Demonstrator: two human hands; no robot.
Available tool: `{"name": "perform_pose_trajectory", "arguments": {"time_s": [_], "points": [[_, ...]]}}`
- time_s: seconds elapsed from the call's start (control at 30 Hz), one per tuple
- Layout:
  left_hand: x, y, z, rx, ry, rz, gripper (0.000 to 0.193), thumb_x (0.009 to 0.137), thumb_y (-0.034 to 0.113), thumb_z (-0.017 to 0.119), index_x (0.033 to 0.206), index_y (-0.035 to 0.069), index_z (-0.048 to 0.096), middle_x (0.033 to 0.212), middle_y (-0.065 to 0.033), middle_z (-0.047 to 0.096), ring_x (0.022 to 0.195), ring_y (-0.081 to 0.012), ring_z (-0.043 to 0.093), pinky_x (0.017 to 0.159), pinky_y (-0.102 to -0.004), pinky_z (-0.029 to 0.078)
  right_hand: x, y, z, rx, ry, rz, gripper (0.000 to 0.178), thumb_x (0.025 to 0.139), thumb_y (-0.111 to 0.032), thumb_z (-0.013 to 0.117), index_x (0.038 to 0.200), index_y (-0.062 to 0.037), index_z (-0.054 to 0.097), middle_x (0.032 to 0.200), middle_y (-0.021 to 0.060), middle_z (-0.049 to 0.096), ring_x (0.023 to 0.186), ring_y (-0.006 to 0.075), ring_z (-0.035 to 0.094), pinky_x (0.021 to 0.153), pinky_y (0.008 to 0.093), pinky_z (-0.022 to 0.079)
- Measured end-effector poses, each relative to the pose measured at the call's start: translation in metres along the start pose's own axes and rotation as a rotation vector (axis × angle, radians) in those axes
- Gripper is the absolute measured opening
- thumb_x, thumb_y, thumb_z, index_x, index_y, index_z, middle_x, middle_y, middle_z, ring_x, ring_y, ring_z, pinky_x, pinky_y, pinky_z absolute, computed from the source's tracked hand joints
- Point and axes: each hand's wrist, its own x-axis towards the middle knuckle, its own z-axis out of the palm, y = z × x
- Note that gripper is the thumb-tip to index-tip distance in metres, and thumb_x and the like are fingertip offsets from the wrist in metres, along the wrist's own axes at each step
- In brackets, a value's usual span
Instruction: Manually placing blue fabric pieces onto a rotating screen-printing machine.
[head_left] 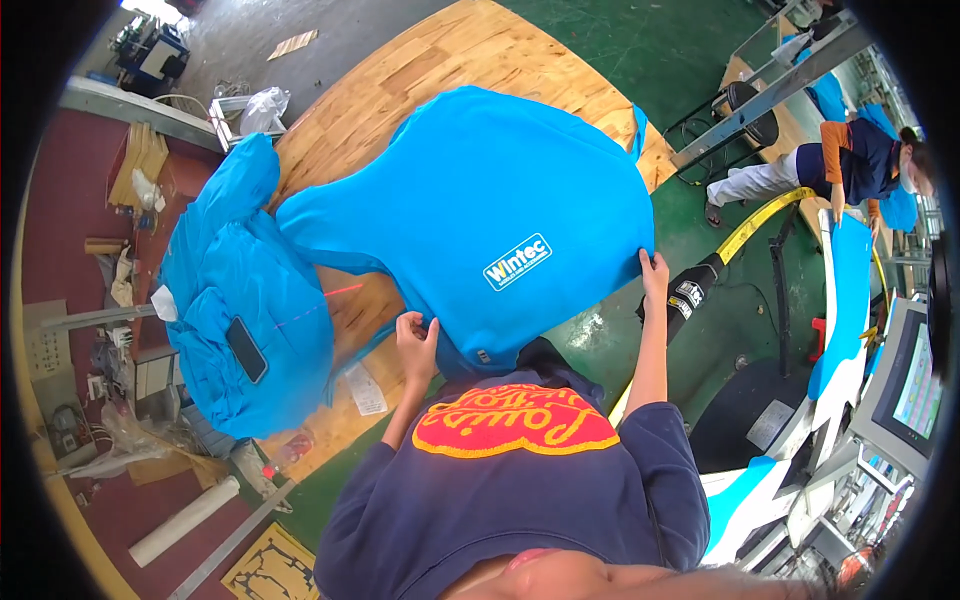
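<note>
Leftmost, well left of the left hand (416, 350): heaped blue cloth (225, 270), phone (246, 349) lying on top. Heap probably parked there to keep the ground before the fingers free. It crowds that side, though, touching or nearly touching the held work; contact hard to tell.

Between heap and left hand, a thin red line of light (345, 289) crosses bare wood of the table (370, 100). Paper slip (366, 388) on the wood just left of the left hand, nearer the body.

Left fingers: curled, thumb and forefinger close together at the near left edge of the blue cloth piece (520, 200). Cannot tell whether they pinch it or only touch.

Cloth piece spreads from the left fingers across to the right and away, narrow part toward the heap, printed side up. Near right portion overhangs the table edge; seems held out to keep the broad face flat.

Right hand (653, 275): fingers narrow, pinching the near right edge, apparently to carry that overhang.

Beyond the right fingers: yellow band (765, 222) with black sleeve (690, 290) running close by, likely to hinder a wide swing. Farther right, stool (752, 112), co-worker (860, 165) bent over blue-and-white panels (846, 290), tilted screen (912, 380).
</note>
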Motion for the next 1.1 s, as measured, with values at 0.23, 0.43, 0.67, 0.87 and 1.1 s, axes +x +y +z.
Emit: {"name": "perform_pose_trajectory", "arguments": {"time_s": [0.23,0.43,0.67,0.87,1.1], "points": [[0.001,-0.013,-0.013,-0.044,-0.062,0.026,0.017,0.082,0.008,0.070,0.085,0.000,0.056,0.079,-0.0047,0.054,0.064,-0.0107,0.051,0.059,-0.0256,0.044,-0.011,0.007,-0.003,0.038,-0.037,-0.072,0.030,0.091,-0.027,0.061,0.078,-0.0028,0.051,0.065,-0.0038,0.043,0.062,0.0058,0.036,0.054,0.0256,0.029],[-0.007,-0.045,-0.026,-0.362,-0.088,-0.192,0.011,0.091,0.008,0.058,0.092,0.002,0.048,0.079,0.0006,0.047,0.070,-0.0069,0.048,0.065,-0.0213,0.041,-0.005,0.010,0.001,-0.101,0.151,-0.295,0.031,0.094,-0.030,0.056,0.079,-0.0034,0.047,0.062,-0.0020,0.039,0.060,0.0078,0.036,0.054,0.0283,0.031],[-0.015,-0.034,-0.017,-0.415,-0.064,-0.204,0.009,0.096,0.005,0.047,0.103,0.005,0.042,0.087,-0.0024,0.047,0.079,-0.0091,0.050,0.069,-0.0251,0.042,0.003,0.032,0.017,-0.144,0.186,-0.260,0.033,0.096,-0.032,0.052,0.083,-0.0028,0.044,0.057,0.0034,0.034,0.054,0.0099,0.035,0.049,0.0318,0.029],[0.000,-0.007,-0.046,0.098,-0.168,-0.055,0.022,0.092,0.005,0.050,0.113,0.002,0.047,0.091,-0.0106,0.054,0.083,-0.0184,0.054,0.073,-0.0319,0.044,-0.001,0.024,0.003,-0.215,0.131,-0.182,0.032,0.095,-0.033,0.054,0.085,-0.0033,0.047,0.064,-0.0029,0.043,0.062,0.0086,0.040,0.055,0.0294,0.033],[0.153,0.085,0.059,0.180,-0.162,0.890,0.013,0.088,0.006,0.054,0.096,0.007,0.064,0.099,-0.0112,0.061,0.093,-0.0309,0.060,0.078,-0.0389,0.049,-0.033,0.030,0.001,0.258,-0.202,0.110,0.027,0.092,-0.035,0.059,0.090,-0.0080,0.057,0.074,-0.0067,0.051,0.073,0.0066,0.047,0.068,0.0243,0.036]]}}
